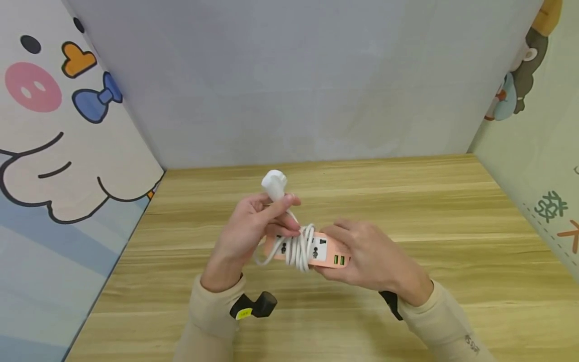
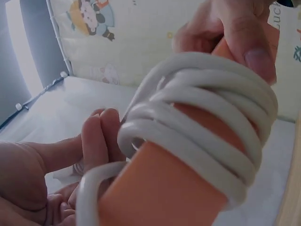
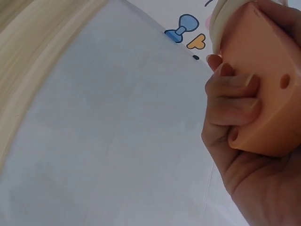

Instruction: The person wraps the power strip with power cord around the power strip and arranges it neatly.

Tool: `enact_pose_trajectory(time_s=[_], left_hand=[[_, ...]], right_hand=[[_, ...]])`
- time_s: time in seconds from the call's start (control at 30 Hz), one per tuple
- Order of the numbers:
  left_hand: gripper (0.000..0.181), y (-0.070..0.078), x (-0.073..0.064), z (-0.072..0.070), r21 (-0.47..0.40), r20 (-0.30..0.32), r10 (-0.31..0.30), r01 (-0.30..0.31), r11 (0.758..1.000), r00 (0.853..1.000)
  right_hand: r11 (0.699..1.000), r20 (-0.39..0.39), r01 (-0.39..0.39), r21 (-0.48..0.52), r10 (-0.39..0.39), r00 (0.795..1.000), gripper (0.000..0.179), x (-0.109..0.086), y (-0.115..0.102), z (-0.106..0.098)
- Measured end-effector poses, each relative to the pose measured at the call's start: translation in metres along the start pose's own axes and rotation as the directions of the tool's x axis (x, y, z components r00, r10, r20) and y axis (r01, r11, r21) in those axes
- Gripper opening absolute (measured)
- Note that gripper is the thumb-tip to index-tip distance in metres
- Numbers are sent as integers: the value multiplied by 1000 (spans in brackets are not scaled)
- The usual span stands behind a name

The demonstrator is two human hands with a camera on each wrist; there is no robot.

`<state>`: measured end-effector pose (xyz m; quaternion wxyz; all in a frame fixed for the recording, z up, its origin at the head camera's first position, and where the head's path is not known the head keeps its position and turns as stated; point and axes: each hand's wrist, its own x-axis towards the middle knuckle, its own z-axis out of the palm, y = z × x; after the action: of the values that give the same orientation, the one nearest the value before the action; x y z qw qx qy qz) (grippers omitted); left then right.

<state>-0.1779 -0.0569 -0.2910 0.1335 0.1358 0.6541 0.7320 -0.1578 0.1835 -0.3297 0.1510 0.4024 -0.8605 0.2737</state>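
Note:
A peach-coloured power strip [image 1: 332, 247] with white socket panels and green USB ports is held up over the table. Its white cord [image 1: 298, 254] is wound in several turns round the middle, with a loose loop at the left end. My right hand [image 1: 373, 254] grips the strip's right end, thumb along the near edge; the right wrist view shows fingers curled against its underside [image 3: 270, 110]. Above the left end, my left hand [image 1: 242, 226] pinches the white plug [image 1: 274, 183] near its cord end, the plug's head pointing away. In the left wrist view, the coils [image 2: 197, 117] hide part of the strip.
Beneath the hands is a wood-grain table [image 1: 429, 201]. A plain grey-white wall [image 1: 316, 85] rises along its back edge. Cartoon-printed panels stand at the left [image 1: 68, 166] and right [image 1: 538, 151]. Each wrist wears a black camera, the left one [image 1: 253, 305] showing a yellow label.

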Motion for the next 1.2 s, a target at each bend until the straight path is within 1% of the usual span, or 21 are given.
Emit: enact_pose_trajectory(time_s=[0.07,0.13,0.2,0.3,0.37,0.47,0.53,0.63,0.67,0.73,0.8,0.87,0.93,1.03,1.1,1.2], left_hand=[[33,-1,2,-2,50,-30,-3,4,999,1000],[30,-2,3,-3,95,-71,7,-1,995,997],[27,-3,5,-4,148,-113,22,-5,989,993],[25,-4,8,-5,206,-165,31,3,979,986],[28,-6,10,-6,239,-178,29,15,971,984],[33,-10,13,-8,290,-176,7,45,956,984],[37,-13,14,-10,330,-164,-24,78,941,986],[42,-17,14,-11,350,-149,-83,130,928,985],[43,-17,14,-11,351,-143,-96,141,926,985],[44,-19,15,-11,355,-127,-100,140,924,987],[41,-20,16,-11,372,-109,-81,116,921,991],[37,-22,17,-12,385,-69,-49,72,920,996],[31,-23,18,-13,382,-12,-9,12,924,1000],[19,-24,18,-14,360,69,22,-45,932,997],[20,-23,18,-14,367,104,25,-62,928,994],[34,-21,18,-16,400,130,-24,-30,916,991]], right_hand=[[1000,0,9,10,-9,1000,38,0,-1,1],[1000,-3,19,23,-19,1000,36,0,-2,1],[999,-2,24,39,-24,1000,35,0,-3,0],[998,-19,39,48,-38,999,35,0,-5,-2],[998,-27,38,52,-37,999,36,0,-6,-5],[997,-41,50,66,-48,998,37,0,-8,-9],[995,-44,61,84,-58,997,37,-1,-9,-10],[991,-48,80,104,-75,996,37,-1,-9,-12],[991,-48,79,108,-74,996,37,-1,-8,-12],[992,-48,70,109,-66,997,39,-2,-7,-13],[992,-41,59,114,-54,998,40,-2,-6,-13],[992,-30,48,116,-45,999,42,-2,-5,-14],[991,-21,47,122,-45,999,42,-2,-5,-14],[990,-9,36,136,-35,999,41,-3,-4,-15],[988,-7,27,149,-27,1000,40,-3,-2,-16],[986,-6,11,167,-10,1000,39,-4,1,-16]])
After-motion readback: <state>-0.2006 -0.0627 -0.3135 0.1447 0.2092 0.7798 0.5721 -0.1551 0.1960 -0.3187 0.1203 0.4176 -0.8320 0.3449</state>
